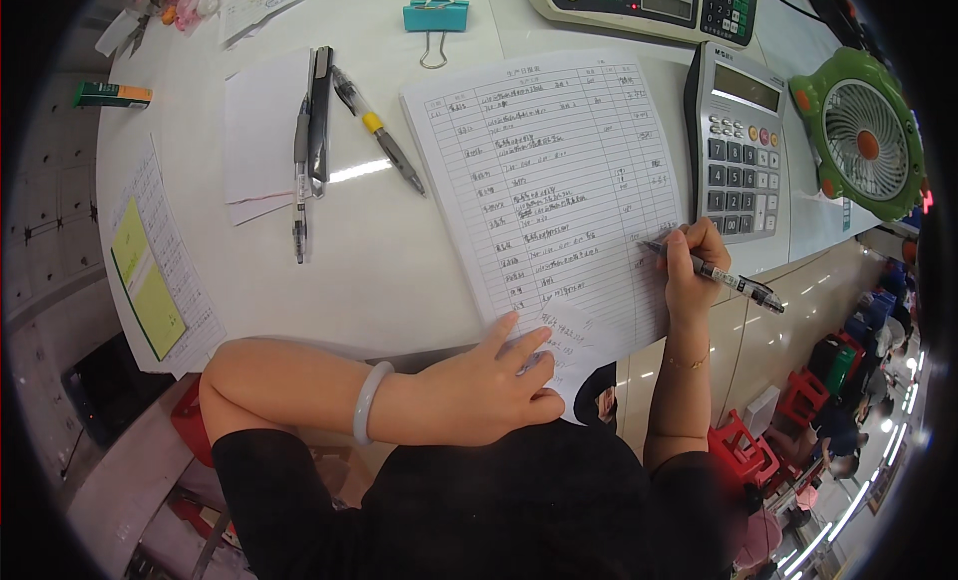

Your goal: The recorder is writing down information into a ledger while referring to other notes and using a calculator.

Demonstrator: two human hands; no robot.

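Note:
A stack of lined form sheets (559,171), filled with handwriting in columns, lies on the white desk in front of me. My right hand (696,266) is closed around a pen (743,283), its tip at the right-hand columns of the top sheet. My left hand (504,386) rests at the lower left of the stack with its fingers apart. Under those fingers lies a small handwritten slip (574,351), overlapping the bottom of the form. A pale bangle (373,402) circles my left wrist.
Right of the forms stand a calculator (738,141) and a green fan (863,136); a scale (639,3) is behind. A teal binder clip (435,16), a grey-and-yellow pen (377,131), another pen (300,181) and white papers (264,131) lie left. Red stools (740,448) stand beyond the desk.

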